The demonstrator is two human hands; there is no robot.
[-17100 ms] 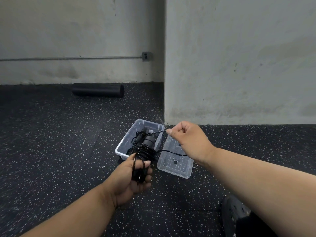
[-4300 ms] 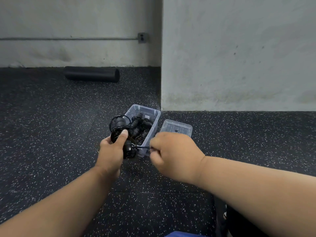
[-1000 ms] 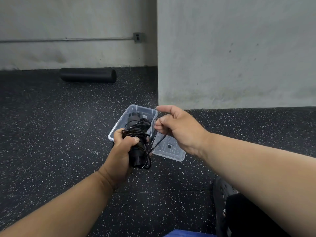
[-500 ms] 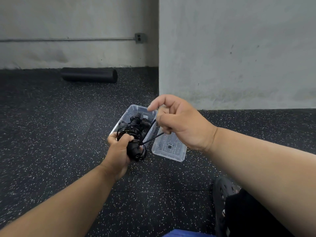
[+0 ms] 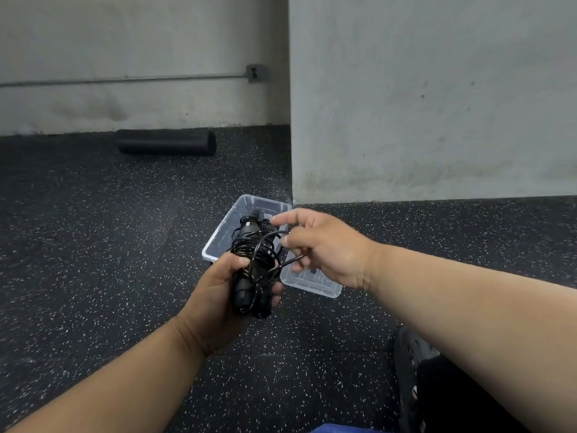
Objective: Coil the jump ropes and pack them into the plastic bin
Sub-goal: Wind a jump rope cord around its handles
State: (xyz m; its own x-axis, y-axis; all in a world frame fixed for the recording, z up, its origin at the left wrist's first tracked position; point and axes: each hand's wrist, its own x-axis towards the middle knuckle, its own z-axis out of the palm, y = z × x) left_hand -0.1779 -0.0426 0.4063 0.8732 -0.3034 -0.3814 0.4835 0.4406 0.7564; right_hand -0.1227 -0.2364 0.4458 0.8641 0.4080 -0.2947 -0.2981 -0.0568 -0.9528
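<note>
My left hand grips a black jump rope by its two handles, with thin black cord wound around them in a loose bundle. My right hand is just right of the bundle and pinches a loop of the cord, index finger stretched out. Behind the bundle a clear plastic bin stands on the floor; black rope parts show inside it, partly hidden by the bundle. The bin's clear lid lies flat to the right of the bin, under my right hand.
The floor is black speckled rubber. A black foam roller lies by the back wall on the left. A grey concrete wall corner juts out just behind the bin. A black shoe shows at bottom right.
My right hand has dropped from above the bin to beside the bundle, carrying the cord round it. My left hand has turned the handles more upright and pulled them slightly nearer.
</note>
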